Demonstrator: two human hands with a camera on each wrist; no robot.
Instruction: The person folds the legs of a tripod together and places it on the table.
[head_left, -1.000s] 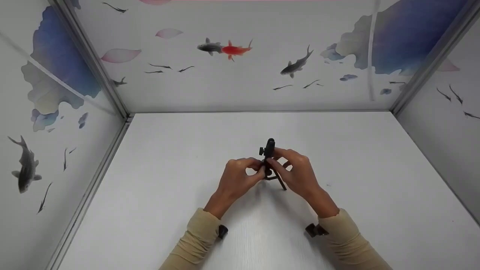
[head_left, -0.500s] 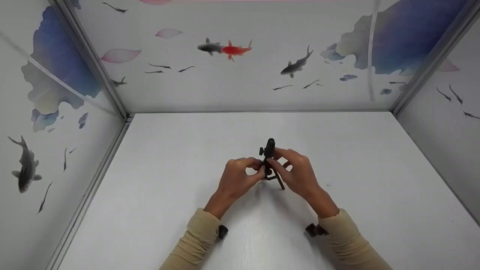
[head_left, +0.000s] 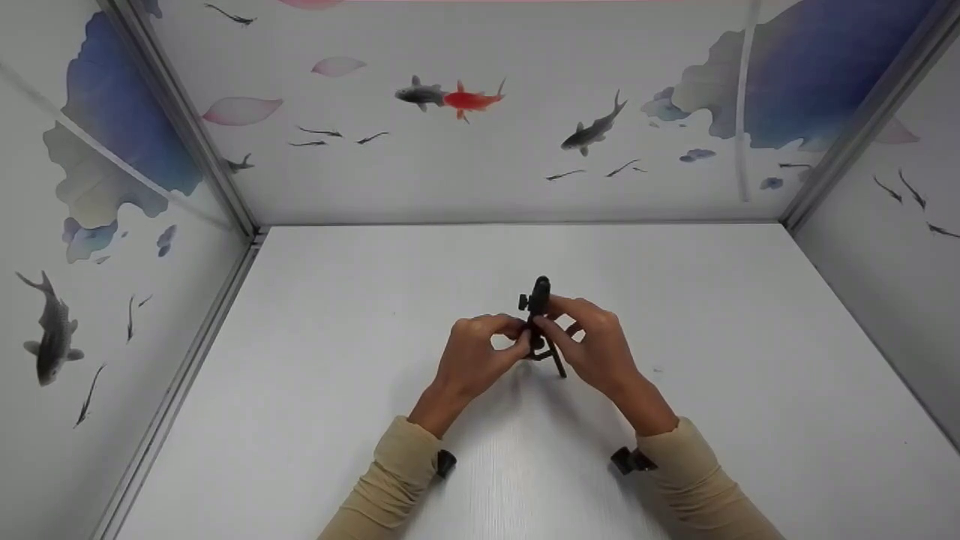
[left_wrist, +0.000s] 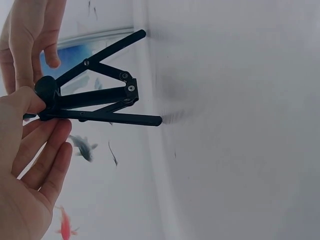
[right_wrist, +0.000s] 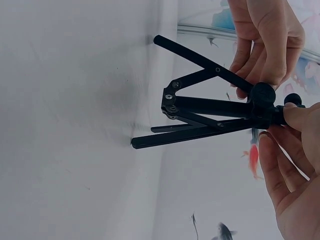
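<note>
A small black tripod (head_left: 541, 292) stands upright between the two hands, its top and a side knob (head_left: 523, 302) rising above the fingers. My left hand (head_left: 476, 356) pinches it at the collar with thumb and fingers, by a round knob (left_wrist: 46, 86). From the other side, my right hand (head_left: 600, 345) grips the column with its thumb and fingers. Part of the collar is hidden behind the fingers. Below, the legs (left_wrist: 115, 118) are partly spread, joined by hinged braces to the centre column (right_wrist: 215, 106). Their tips are close over the white table.
The white tabletop (head_left: 337, 285) is bounded by a back wall (head_left: 480, 180) and side walls printed with fish and petals. Metal frame strips run along the left edge and the corners. Dark wrist cameras (head_left: 445, 463) sit at both sleeve cuffs.
The tripod leg nearest the right hand has swung slightly inward, its tip shifting left and a little up in the head view. Both hands keep their places on the tripod.
</note>
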